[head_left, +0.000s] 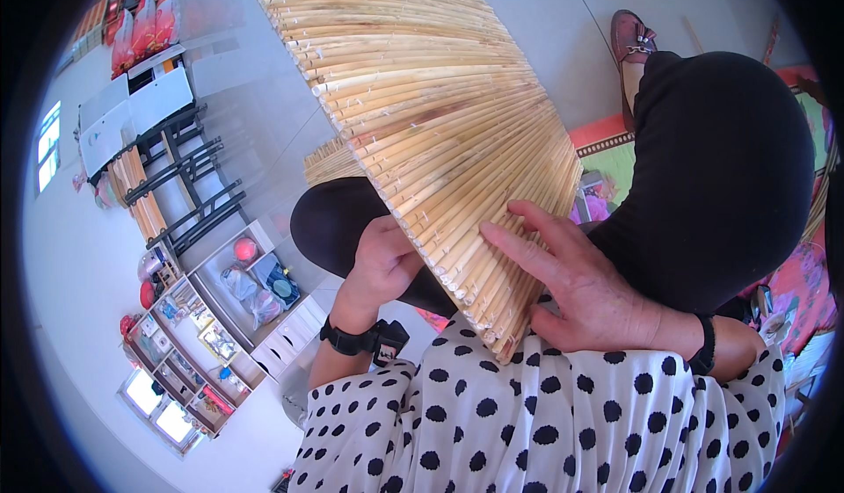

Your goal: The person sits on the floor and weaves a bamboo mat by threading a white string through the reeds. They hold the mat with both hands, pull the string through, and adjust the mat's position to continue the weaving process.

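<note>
A long mat of pale yellow reed stalks (448, 133), bound side by side with thread, slants across my lap and reaches away to the upper left. At its left edge my left hand (385, 260) is closed, with the fingertips hidden behind the stalks. My right hand (585, 295) rests on the near right part of the mat. Its index and middle fingers are stretched out and apart over the stalks, and the thumb lies near the mat's lower end. White thread knots and cut stalk ends show along the left edge.
My black-trousered knees (725, 177) flank the mat. Beyond lies a grey tiled floor (545, 18); a piece of similar matting (327, 161) lies past the left knee. Left stand a shelf unit (198, 344) and stacked black-legged furniture (180, 177). Patterned cloth (804, 286) is at right.
</note>
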Tool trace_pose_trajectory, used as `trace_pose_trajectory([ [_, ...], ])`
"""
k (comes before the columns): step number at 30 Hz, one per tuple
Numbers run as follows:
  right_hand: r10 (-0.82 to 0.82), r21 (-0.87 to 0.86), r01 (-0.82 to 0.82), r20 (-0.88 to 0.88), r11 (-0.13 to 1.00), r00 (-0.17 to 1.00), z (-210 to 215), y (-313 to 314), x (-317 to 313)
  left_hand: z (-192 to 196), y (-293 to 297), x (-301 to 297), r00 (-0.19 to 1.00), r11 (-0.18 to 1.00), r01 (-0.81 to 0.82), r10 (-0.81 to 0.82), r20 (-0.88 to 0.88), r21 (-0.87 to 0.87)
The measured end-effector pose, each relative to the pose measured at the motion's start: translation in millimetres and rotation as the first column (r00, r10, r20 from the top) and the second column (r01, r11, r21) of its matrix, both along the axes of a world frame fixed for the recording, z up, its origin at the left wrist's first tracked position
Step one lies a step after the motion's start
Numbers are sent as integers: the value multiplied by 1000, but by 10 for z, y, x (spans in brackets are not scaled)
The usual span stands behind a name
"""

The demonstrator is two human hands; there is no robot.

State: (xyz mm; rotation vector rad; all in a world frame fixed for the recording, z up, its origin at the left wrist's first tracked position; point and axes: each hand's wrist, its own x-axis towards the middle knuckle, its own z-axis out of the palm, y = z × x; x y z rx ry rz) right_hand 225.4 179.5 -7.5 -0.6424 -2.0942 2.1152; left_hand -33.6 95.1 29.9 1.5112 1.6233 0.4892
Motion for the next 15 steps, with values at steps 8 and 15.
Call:
trace_pose_trajectory([
  [8, 2, -23, -2, -12, 1000, 1000, -25, -4, 0, -240, -136, -39, 955, 984, -176, 179, 237, -33],
  [15, 8, 13, -7, -14, 1000, 1000, 13, 16, 32, -134, -105, 70, 968, 974, -221, 226, 110, -56],
])
